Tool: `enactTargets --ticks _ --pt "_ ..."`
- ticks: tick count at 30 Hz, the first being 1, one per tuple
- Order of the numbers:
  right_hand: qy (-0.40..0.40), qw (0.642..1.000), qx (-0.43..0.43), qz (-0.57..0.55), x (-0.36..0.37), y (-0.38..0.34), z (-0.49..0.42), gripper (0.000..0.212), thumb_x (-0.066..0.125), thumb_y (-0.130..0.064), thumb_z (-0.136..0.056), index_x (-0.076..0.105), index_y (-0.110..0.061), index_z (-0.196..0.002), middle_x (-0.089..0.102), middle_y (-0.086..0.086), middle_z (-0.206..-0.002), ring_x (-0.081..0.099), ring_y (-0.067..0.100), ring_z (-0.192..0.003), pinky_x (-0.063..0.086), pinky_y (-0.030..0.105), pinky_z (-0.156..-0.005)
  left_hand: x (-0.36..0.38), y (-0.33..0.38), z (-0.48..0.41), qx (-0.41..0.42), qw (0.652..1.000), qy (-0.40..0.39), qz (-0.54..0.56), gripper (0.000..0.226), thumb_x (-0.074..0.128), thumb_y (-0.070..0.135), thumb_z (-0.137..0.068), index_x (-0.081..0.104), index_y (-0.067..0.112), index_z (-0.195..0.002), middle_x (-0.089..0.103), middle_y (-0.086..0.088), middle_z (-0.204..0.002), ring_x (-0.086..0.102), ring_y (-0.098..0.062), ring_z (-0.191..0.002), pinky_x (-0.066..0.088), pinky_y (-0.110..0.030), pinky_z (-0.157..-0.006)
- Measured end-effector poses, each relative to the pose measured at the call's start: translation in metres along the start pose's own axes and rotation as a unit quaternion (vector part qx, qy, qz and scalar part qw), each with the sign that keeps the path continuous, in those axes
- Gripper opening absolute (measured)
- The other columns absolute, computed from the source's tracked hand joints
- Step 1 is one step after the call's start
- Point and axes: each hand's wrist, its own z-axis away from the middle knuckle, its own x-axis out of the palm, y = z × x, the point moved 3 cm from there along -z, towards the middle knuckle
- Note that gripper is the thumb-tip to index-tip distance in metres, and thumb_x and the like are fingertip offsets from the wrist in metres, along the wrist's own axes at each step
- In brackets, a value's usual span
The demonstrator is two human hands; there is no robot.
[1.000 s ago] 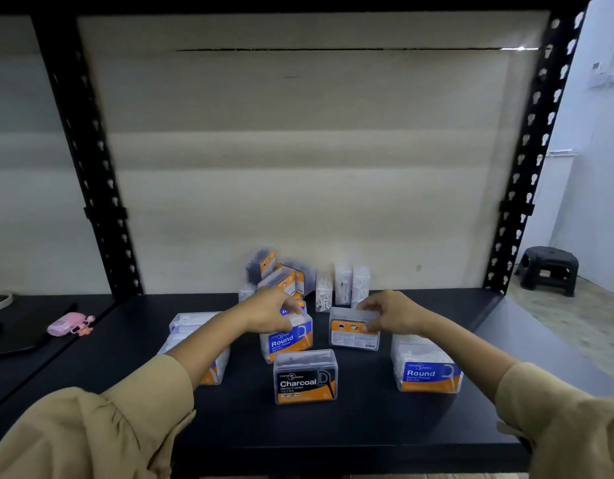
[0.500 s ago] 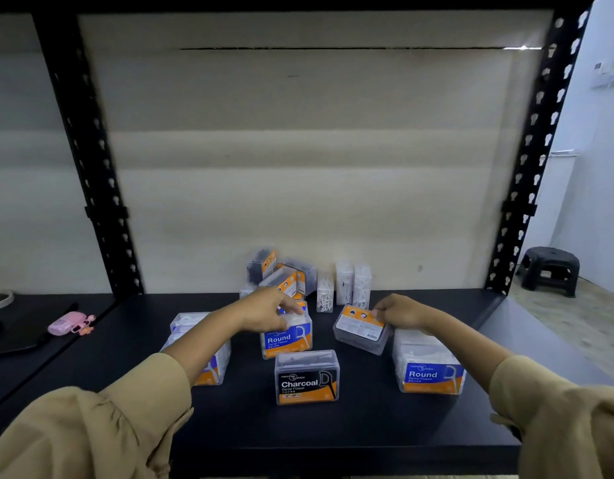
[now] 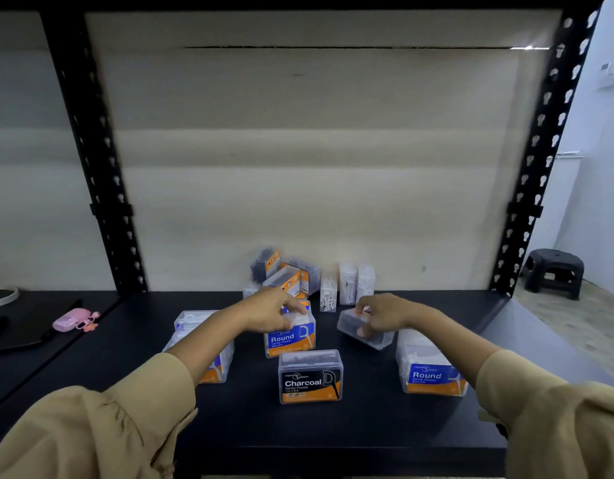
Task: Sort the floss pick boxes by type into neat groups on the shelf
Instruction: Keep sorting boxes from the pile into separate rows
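The right hand (image 3: 385,316) holds a tilted dark box (image 3: 374,337) over the black shelf (image 3: 367,426). At its 9 o'clock, the left hand (image 3: 274,314) grips the top of a blue Round box (image 3: 291,338). A Charcoal box (image 3: 310,378) stands at that box's 6 o'clock. A second Round box (image 3: 431,371) sits at the dark box's 4 o'clock.

On the shelf (image 3: 367,426), the Charcoal box (image 3: 310,376) stood at lower centre of the frame, nearest the front edge. Just behind it stood the middle Round box (image 3: 290,335), with the left hand (image 3: 274,311) curled over its top. To the right of that, the right hand (image 3: 381,314) held a tilted box (image 3: 366,331), and farther right stood the right Round box (image 3: 431,369). At lower left, the left box (image 3: 195,326) lay partly behind the left forearm. Against the back wall sat a heap of boxes (image 3: 284,271), with three upright boxes (image 3: 348,283) just beside it on the right. A small case (image 3: 72,319) lay on the neighbouring shelf at far left, and a stool (image 3: 554,271) stood on the floor at far right.
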Motion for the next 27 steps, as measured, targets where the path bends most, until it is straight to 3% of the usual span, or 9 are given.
enactTargets --ticks 2,4,9,10,13,17,21,24,27 --pt "0.000 0.994 0.013 -0.105 -0.008 0.003 0.000 0.027 0.048 -0.018 -0.090 0.059 -0.004 -0.111 0.057 0.010 -0.103 0.054 0.023 -0.092 0.045 0.030 -0.077 0.000 0.000 0.000 0.000 1.000 -0.001 -0.001 0.046 0.058 0.013 -0.089 0.051 0.025 -0.133 0.052 -0.003 -0.137 0.056 -0.016 -0.115 0.051 -0.026 -0.086" --pt "0.030 0.993 0.028 -0.114 -0.012 0.008 0.000 0.029 0.039 -0.007 -0.089 0.061 0.005 -0.101 0.062 0.017 -0.095 0.052 0.023 -0.080 0.044 0.029 -0.066 0.001 -0.001 0.001 0.000 1.000 0.000 0.002 0.046 0.058 0.013 -0.089 0.051 0.025 -0.133 0.052 -0.003 -0.137 0.055 -0.016 -0.115 0.051 -0.026 -0.086" --pt "0.088 0.994 -0.007 -0.071 -0.017 0.007 0.003 0.023 0.046 -0.025 -0.094 0.064 -0.012 -0.088 0.061 0.009 -0.102 0.051 0.020 -0.094 0.040 0.026 -0.073 0.000 0.000 0.001 0.002 1.000 0.001 0.002 0.046 0.058 0.013 -0.089 0.051 0.025 -0.133 0.053 -0.003 -0.136 0.056 -0.016 -0.115 0.052 -0.027 -0.087" --pt "0.071 0.995 -0.016 -0.071 -0.017 0.004 0.006 0.023 0.051 -0.031 -0.092 0.065 -0.014 -0.096 0.060 0.007 -0.107 0.052 0.020 -0.099 0.042 0.026 -0.078 0.000 0.000 0.001 0.002 1.000 0.001 0.001 0.046 0.058 0.013 -0.089 0.051 0.024 -0.133 0.053 -0.003 -0.137 0.056 -0.016 -0.115 0.052 -0.027 -0.087" --pt "0.021 0.999 -0.015 -0.027 -0.013 -0.002 0.011 0.051 0.066 -0.040 -0.082 0.055 -0.011 -0.123 0.056 0.005 -0.121 0.053 0.022 -0.110 0.043 0.032 -0.094 -0.001 0.000 0.001 0.007 1.000 0.001 -0.002 0.046 0.058 0.013 -0.089 0.051 0.024 -0.133 0.052 -0.002 -0.138 0.055 -0.015 -0.116 0.050 -0.026 -0.086" --pt "0.045 0.999 -0.021 -0.007 -0.012 -0.003 0.007 0.058 0.067 -0.034 -0.081 0.048 -0.013 -0.131 0.053 0.004 -0.113 0.050 0.019 -0.098 0.040 0.027 -0.082 0.001 0.001 0.001 0.009 1.000 0.003 -0.004 0.045 0.058 0.013 -0.089 0.052 0.024 -0.133 0.051 -0.002 -0.138 0.055 -0.016 -0.116 0.051 -0.027 -0.088" --pt "0.016 0.999 -0.030 -0.039 -0.007 -0.014 0.000 0.075 0.069 -0.037 -0.080 0.031 -0.019 -0.142 0.043 0.009 -0.141 0.044 0.027 -0.126 0.037 0.033 -0.100 0.000 0.000 0.001 0.012 1.000 0.005 -0.013 0.044 0.058 0.014 -0.089 0.052 0.024 -0.132 0.052 -0.001 -0.137 0.054 -0.016 -0.116 0.051 -0.024 -0.084" --pt "0.010 0.998 -0.053 -0.011 0.000 -0.028 -0.005 0.063 0.067 -0.030 -0.082 0.038 -0.023 -0.138 0.041 0.007 -0.144 0.042 0.027 -0.129 0.038 0.036 -0.104 0.000 -0.001 0.000 0.013 1.000 0.003 -0.012 0.045 0.059 0.015 -0.089 0.052 0.025 -0.132 0.052 -0.001 -0.137 0.054 -0.016 -0.116 0.051 -0.025 -0.085" --pt "0.084 0.994 -0.070 -0.014 -0.001 -0.033 -0.009 0.033 0.066 -0.022 -0.080 0.059 -0.021 -0.112 0.056 0.003 -0.117 0.054 0.023 -0.108 0.046 0.033 -0.088 0.000 -0.003 0.002 0.016 1.000 0.008 -0.010 0.044 0.059 0.015 -0.089 0.052 0.024 -0.131 0.053 -0.002 -0.136 0.055 -0.016 -0.114 0.051 -0.025 -0.085"
